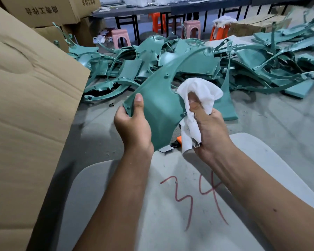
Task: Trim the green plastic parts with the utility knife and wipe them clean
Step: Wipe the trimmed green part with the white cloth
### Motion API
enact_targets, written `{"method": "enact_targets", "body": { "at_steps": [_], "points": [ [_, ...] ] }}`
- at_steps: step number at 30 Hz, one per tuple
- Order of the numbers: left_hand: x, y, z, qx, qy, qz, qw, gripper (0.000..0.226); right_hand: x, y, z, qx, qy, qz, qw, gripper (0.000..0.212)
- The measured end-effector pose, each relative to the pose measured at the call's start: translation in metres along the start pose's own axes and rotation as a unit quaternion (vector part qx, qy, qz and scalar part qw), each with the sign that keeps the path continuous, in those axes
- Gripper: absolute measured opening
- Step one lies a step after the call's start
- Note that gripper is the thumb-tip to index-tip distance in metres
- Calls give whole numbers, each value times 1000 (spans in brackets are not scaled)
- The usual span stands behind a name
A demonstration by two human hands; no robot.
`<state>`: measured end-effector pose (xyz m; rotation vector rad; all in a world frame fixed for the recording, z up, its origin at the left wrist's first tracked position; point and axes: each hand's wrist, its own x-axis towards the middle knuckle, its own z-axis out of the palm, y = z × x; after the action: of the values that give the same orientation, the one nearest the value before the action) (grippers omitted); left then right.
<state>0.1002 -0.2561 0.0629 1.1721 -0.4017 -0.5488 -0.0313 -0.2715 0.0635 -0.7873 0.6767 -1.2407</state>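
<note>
My left hand grips the bottom corner of a green plastic part in the middle of the frame. My right hand squeezes a white cloth against its right edge. An orange utility knife peeks out just below. More green parts are piled on the floor behind, and a cardboard box stands at the left.

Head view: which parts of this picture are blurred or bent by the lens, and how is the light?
Head view: the far end of the held green part smears with motion blur, as does the top of the white cloth; both hands, left and right, look sharp; the wide lens bows the cardboard box and the picture edges; the light is soft and even, shadows faint, no glare.
</note>
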Motion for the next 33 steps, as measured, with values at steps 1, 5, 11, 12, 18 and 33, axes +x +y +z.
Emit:
{"method": "enact_targets", "body": {
  "at_steps": [1,5,11,12,18,33],
  "points": [
    [0,0,0,-9,16,-9,1000,22,-1,0,1,-6,-22,-5,1000,37],
    [6,3,-1,-50,85,-45,994,27,-10,7,2,-175,-103,-67,977,31],
    [0,5,0,-98,69,-61,991,18,-13,5,3,-262,-108,-84,955,39],
    [0,6,0,-109,31,-78,990,14,-12,3,4,-243,-97,-90,961,39],
    [27,27,-32,51,-251,-81,963,9,1,-19,-11,-325,-68,-121,935,46],
    [8,23,-11,-128,-67,6,989,14,4,-4,-6,-164,7,-105,981,41]
  ]
}}
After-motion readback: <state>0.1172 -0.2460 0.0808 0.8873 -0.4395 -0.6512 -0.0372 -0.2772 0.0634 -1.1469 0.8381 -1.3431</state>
